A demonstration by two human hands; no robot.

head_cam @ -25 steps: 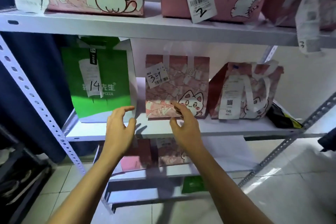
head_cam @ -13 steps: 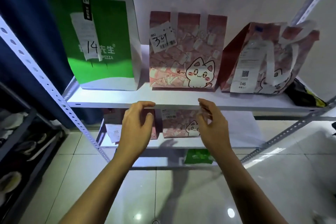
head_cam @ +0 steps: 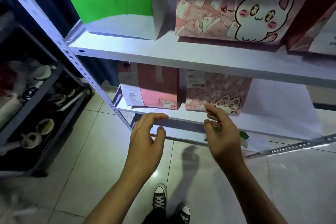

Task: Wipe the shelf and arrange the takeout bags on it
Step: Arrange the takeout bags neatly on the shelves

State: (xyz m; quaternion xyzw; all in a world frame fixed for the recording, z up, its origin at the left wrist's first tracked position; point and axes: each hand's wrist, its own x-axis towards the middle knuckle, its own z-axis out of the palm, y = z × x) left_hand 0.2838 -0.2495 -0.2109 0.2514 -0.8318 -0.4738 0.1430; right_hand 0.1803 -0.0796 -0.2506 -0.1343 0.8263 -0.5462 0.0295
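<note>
Reaching toward the lower shelf [head_cam: 163, 114], both hands were empty: the left hand [head_cam: 147, 136] and right hand [head_cam: 222, 136] had fingers loosely spread, gripping nothing. Judged step: arranging bags. Two pink bags [head_cam: 158, 87] [head_cam: 218, 92] stood there; next move calls for grasping one. No cloth was visible. Bag contents could not be seen.

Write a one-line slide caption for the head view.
Both empty hands, left and right, reach toward cat bag on lower shelf.
</note>
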